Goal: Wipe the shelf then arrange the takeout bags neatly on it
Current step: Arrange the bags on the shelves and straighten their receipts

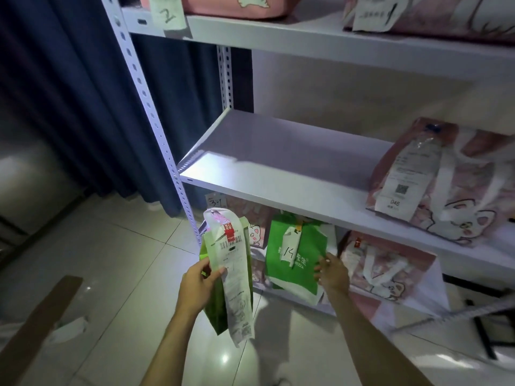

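My left hand (198, 284) grasps one green bag (223, 274), my right (333, 274) touches the other (295, 259) ungripped; I'd lift both upright onto the shelf (278, 162), left end, side by side.

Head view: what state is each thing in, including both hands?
Left hand: grips a green bag, held off the shelves.
Green bag: in the air, long receipt hanging down its front.
Right hand: fingers on the second green bag's edge.
Second green bag: on the bottom shelf, marked 14.
Middle shelf: left part bare.
Pink cat bag: on the middle shelf, right.
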